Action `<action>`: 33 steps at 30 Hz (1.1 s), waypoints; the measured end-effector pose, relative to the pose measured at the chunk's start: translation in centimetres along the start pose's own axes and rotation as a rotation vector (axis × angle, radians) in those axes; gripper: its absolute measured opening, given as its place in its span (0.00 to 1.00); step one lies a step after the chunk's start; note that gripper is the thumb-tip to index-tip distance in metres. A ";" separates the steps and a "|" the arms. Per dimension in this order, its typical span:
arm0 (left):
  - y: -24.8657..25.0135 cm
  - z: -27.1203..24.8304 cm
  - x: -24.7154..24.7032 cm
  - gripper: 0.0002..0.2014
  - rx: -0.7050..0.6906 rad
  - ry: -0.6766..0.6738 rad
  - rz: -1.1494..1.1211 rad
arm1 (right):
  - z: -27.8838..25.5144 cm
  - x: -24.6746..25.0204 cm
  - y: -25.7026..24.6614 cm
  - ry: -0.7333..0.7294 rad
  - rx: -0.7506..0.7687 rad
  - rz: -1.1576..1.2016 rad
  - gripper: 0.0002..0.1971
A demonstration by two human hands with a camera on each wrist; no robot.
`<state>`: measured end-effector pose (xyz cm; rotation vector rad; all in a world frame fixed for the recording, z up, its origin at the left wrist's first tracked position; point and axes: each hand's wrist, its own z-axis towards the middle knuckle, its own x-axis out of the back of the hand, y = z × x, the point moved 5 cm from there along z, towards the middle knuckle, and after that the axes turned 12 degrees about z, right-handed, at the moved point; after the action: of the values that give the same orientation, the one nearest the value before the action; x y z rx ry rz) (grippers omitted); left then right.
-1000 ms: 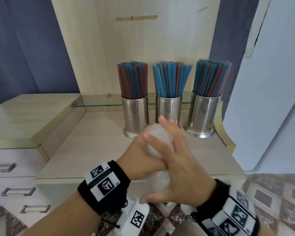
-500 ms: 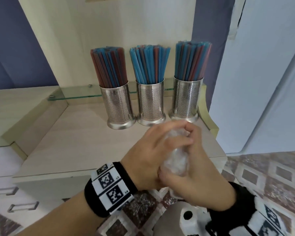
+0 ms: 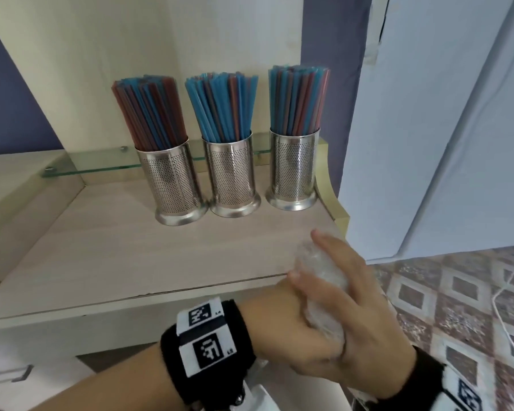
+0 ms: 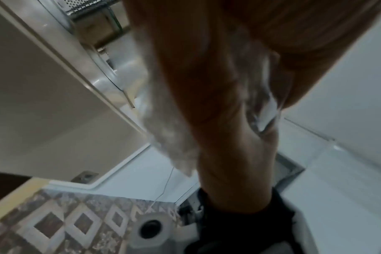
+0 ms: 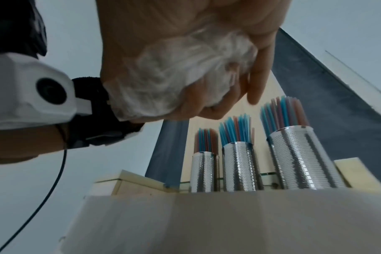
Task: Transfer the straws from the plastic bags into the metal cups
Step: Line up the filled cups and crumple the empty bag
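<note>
Three perforated metal cups stand in a row at the back of the wooden counter: left (image 3: 172, 185), middle (image 3: 230, 176), right (image 3: 293, 170). Each is packed with upright blue and red straws (image 3: 223, 105). The same cups (image 5: 239, 165) show from below in the right wrist view. A crumpled clear plastic bag (image 3: 321, 271) is squeezed between both hands at the counter's front right corner. My left hand (image 3: 279, 327) grips it from the left, its fingers hidden. My right hand (image 3: 365, 310) wraps over it from the right. The bag (image 5: 174, 72) looks balled up, with no straws visible inside.
The counter top (image 3: 131, 247) runs in front of the cups, with a low glass shelf (image 3: 101, 167) behind them. A white panel (image 3: 428, 143) stands at the right. Patterned floor tiles (image 3: 457, 307) and a white cable (image 3: 505, 292) lie below. A drawer handle (image 3: 6, 378) shows at lower left.
Both hands, still squeezing the bag, have moved right and down from in front of the cups to the counter's front right corner. The head view has shifted with them.
</note>
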<state>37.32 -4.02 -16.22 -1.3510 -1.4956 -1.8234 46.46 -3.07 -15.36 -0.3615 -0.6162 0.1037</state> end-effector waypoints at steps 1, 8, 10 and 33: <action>0.1 -0.1 -0.3 0.14 0.009 -0.060 0.021 | -0.7 0.3 0.5 0.025 -0.026 0.043 0.31; -0.1 2.7 0.4 0.53 -0.005 0.108 0.305 | -6.2 2.9 4.9 0.164 -0.299 -0.030 0.27; -0.7 3.4 0.4 0.51 0.015 0.151 0.552 | -9.7 3.0 7.5 0.088 -0.517 -0.080 0.26; -3.6 12.6 -5.7 0.22 0.104 0.492 0.902 | -37.4 -2.9 16.0 -0.122 -1.768 -0.146 0.37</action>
<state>42.12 7.27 -23.64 -1.1278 -0.5561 -1.3068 66.06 0.01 -50.91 -2.0161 -0.7205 -0.6229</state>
